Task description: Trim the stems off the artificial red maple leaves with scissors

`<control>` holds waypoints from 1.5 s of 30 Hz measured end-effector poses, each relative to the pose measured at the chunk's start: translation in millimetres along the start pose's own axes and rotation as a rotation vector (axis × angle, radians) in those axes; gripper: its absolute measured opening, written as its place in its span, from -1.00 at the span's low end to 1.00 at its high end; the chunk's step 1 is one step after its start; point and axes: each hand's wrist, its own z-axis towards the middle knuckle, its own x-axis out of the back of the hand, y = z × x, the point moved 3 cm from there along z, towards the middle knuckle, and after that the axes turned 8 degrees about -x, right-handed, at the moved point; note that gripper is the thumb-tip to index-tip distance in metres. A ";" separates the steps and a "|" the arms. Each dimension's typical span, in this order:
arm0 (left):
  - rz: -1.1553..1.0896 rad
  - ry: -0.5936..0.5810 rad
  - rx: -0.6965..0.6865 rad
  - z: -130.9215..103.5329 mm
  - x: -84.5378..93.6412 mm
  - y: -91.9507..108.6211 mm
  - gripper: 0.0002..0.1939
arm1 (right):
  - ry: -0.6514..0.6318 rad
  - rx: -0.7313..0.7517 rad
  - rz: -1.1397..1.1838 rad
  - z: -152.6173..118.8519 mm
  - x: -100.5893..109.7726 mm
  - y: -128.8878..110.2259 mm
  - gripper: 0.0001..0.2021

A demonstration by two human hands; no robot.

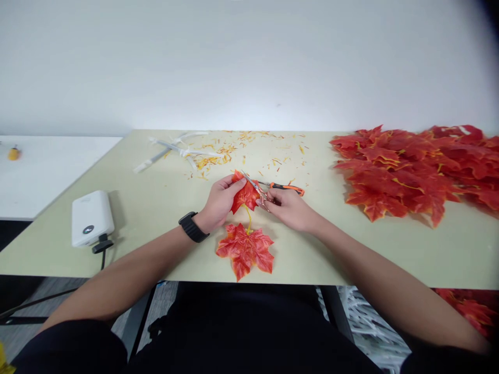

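Note:
Pinched in my left hand (219, 201) is a red maple leaf (246, 195), held by its upper left part. My right hand (287, 206) grips small metal scissors (260, 193), whose blades point up and left over that leaf's top edge. From the held leaf a yellow stem runs down to a second red leaf (245, 251), which lies at the table's front edge. Just behind my right hand rests a tool with an orange and black handle (290, 188).
Red leaves (405, 171) are heaped on the table (148, 228) at the right. Yellow scraps (218, 158) and white strips (175, 149) lie at the back. A white power bank (92, 218) with a cable stands at the left. More leaves (473, 309) show below the table.

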 end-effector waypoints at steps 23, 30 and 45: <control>-0.076 -0.008 0.027 0.7 0.4 -1.7 -0.90 | -0.022 0.025 -0.013 1.1 -0.1 1.8 -0.63; -0.095 -0.027 0.023 1.2 -0.6 -0.5 -0.89 | -0.031 0.009 0.004 0.6 -1.2 2.2 -0.62; -0.073 -0.032 0.028 1.1 1.1 -3.0 -0.88 | -0.021 0.022 -0.026 0.0 -3.3 -0.2 -0.68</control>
